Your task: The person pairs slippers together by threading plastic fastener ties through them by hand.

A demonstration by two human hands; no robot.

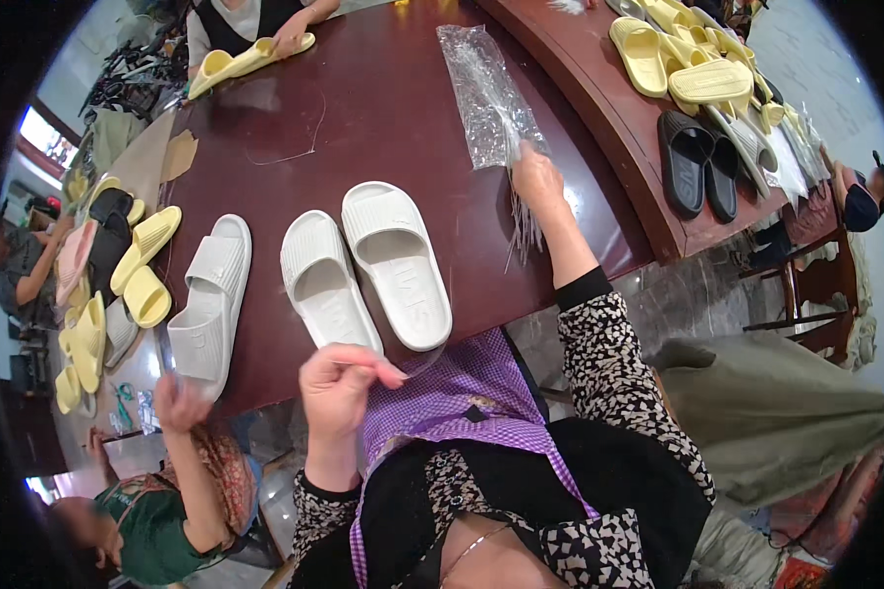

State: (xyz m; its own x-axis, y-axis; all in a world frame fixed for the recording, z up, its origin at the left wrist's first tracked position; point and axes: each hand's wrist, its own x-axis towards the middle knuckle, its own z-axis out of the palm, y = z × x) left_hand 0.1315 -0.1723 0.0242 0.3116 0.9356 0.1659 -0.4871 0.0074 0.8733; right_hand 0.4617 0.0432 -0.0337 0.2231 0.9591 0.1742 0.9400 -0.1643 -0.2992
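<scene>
My left hand (339, 388) is closed in a pinch at the table's near edge, with a thin clear thread (425, 371) curving from its fingertips toward a slipper. Farther off on the right, my right hand (540, 182) has its fingers closed at a bundle of thin pale strands (523, 221); its fingertips are slightly blurred. The strands stick out of a clear plastic bag (479, 83) lying flat. Between my hands two off-white slide slippers stand side by side, soles down: the left slipper (316, 250) and the right slipper (398, 265). My left hand overlaps the left slipper's near end.
A joined-looking pair of grey slippers (209, 309) lies to the left, near a co-worker's hand (182, 402). Another person's hand (290, 37) holds yellow slippers (250, 64) across the table (363, 118). Yellow slippers (712, 83) and black slippers (695, 162) crowd the raised right ledge.
</scene>
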